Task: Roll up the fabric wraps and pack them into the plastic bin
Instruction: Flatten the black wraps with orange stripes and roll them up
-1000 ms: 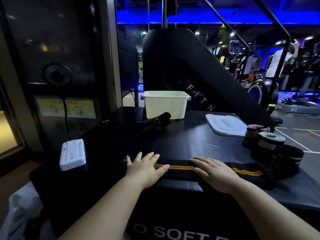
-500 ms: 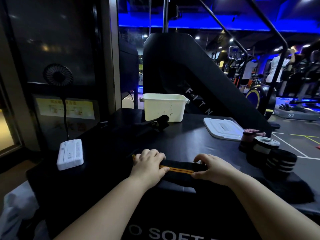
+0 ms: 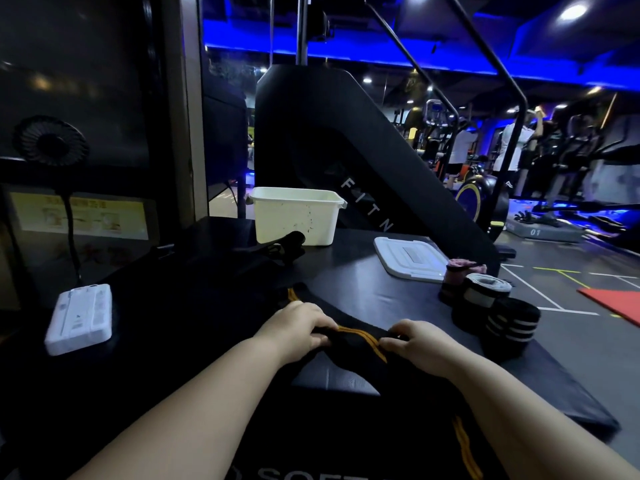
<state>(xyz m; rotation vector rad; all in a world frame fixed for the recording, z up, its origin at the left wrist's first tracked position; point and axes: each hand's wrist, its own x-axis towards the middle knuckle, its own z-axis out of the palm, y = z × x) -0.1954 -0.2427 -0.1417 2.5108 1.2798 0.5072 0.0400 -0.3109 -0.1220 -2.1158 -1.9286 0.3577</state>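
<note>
A black fabric wrap with orange stripes (image 3: 356,336) lies across the front of the black padded table (image 3: 363,285). My left hand (image 3: 298,329) and my right hand (image 3: 415,344) each pinch it, lifted a little off the table. One end trails back left, the other hangs over the front edge between my arms. The white plastic bin (image 3: 294,220) stands open at the back. Three rolled wraps sit on the right: a pink one (image 3: 455,280), a grey-white one (image 3: 483,294) and a black one with white stripes (image 3: 510,323). Another black wrap (image 3: 287,245) lies in front of the bin.
The bin's white lid (image 3: 410,258) lies flat right of the bin. A white box-shaped device (image 3: 81,318) rests at the table's left edge. A black slanted machine frame (image 3: 346,150) rises behind the table. People and gym machines stand far right.
My hands were flat on the stretched-out wrap, then curled round it and drew closer together. Now they pinch it, and its right part has come off the table and hangs down in front.
</note>
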